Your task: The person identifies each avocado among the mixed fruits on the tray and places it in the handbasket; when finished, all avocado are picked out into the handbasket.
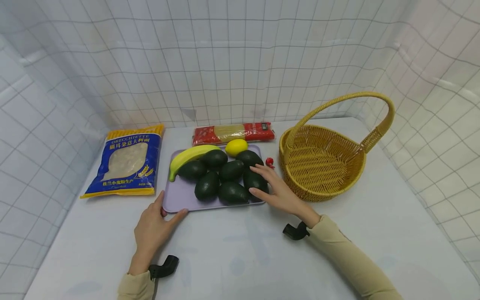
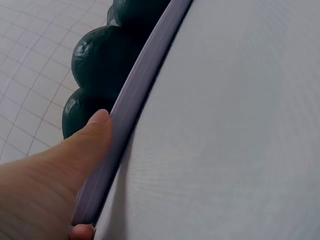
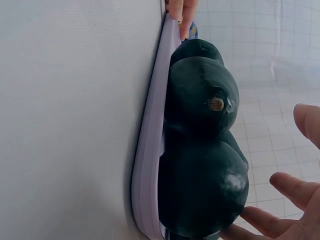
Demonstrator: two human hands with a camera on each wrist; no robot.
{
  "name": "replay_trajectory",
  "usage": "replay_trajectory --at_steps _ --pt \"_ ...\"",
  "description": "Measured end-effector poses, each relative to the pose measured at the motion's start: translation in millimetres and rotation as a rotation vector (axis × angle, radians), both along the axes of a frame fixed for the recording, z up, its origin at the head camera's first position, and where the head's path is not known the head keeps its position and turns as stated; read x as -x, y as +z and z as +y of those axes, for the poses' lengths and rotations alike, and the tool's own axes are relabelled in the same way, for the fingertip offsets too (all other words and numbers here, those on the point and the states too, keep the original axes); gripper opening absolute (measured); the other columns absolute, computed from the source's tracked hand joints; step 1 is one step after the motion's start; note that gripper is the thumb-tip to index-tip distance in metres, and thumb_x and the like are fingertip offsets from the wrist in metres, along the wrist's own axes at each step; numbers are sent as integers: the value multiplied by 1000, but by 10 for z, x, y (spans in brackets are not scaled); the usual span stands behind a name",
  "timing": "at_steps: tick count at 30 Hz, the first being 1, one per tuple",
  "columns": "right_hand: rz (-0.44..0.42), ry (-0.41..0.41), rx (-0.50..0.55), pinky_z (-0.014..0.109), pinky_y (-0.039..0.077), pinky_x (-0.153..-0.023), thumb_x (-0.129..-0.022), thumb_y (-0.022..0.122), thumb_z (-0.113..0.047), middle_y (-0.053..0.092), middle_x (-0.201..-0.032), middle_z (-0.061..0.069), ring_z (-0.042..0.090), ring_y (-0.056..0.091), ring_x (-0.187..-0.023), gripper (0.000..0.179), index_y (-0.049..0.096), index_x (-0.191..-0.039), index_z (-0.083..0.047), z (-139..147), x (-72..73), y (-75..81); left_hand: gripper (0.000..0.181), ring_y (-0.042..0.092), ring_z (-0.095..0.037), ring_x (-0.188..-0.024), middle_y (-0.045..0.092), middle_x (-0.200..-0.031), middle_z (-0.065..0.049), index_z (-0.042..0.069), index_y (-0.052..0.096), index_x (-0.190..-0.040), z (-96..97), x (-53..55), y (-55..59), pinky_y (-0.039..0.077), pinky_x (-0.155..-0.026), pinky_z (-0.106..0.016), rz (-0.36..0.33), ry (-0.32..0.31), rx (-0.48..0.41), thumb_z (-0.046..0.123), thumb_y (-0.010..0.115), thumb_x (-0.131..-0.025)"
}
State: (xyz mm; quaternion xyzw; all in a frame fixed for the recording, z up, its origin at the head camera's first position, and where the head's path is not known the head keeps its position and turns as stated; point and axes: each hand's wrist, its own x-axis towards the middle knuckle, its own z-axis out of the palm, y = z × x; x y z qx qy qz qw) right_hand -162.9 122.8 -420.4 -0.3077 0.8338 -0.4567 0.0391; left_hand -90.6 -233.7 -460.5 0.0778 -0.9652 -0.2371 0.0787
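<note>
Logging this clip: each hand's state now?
Left hand: closed, gripping a corner of the shallow lilac rectangular tray.
Right hand: open, holding nothing, by a dark-green oval avocado.

The right hand (image 1: 279, 192) covered part of the rightmost avocado (image 1: 255, 181), and I couldn't tell whether any fingertip touched its skin. Other avocados (image 1: 207, 186) hid part of the banana (image 1: 190, 155) and much of the purple tray (image 1: 178, 198). A little red thing (image 1: 269, 161) beside the basket (image 1: 318, 162) was too small to make out, as was the finest print on the blue bag (image 1: 127, 160). Both sleeves (image 1: 352, 258) ran off the head view's bottom edge; the right wrist view cut off the left hand (image 1: 151, 227) at its top.
</note>
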Motion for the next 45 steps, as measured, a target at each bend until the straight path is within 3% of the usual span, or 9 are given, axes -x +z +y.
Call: replay_trajectory --at_steps 9,17,28,39,45 --pt "6 -67 -74 53 29 -101 -93 57 -46 28 -149 9 26 33 -132 61 38 -144 -20 -61 47 -67 97 38 -17 -53 46 -68 -2 0 37 -143 -25 24 -53 26 -46 -31 13 -32 21 67 62 -78" --pt "27 -161 -128 48 32 -101 -89 62 -46 40 -134 7 24 41 -123 57 46 -135 -16 -131 81 -66 94 37 -16 -53 46 -69 -1 3 39 -143 -27 18 -53 25 -47 -31 25 -16 0 65 64 -77" --pt "-10 -241 -191 49 38 -95 -87 66 -44 43 -125 12 29 49 -110 55 47 -131 -16 -201 127 -72 94 37 -17 -54 46 -70 -1 3 39 -143 -30 14 -32 25 -48 -31 16 -11 -14 65 64 -77" --pt "-49 -250 -130 49 38 -93 -86 69 -39 45 -122 11 28 48 -109 48 53 -126 -18 -192 120 -64 90 38 -17 -53 46 -69 -1 2 41 -141 -20 0 -20 25 -48 -31 43 -17 -22 61 67 -78" --pt "0 -244 -64 46 39 -91 -85 71 -33 48 -119 10 24 47 -106 46 56 -124 -13 -170 110 -105 90 38 -17 -53 46 -69 -1 3 41 -141 -33 -4 -31 25 -48 -31 31 -8 -25 62 66 -78"
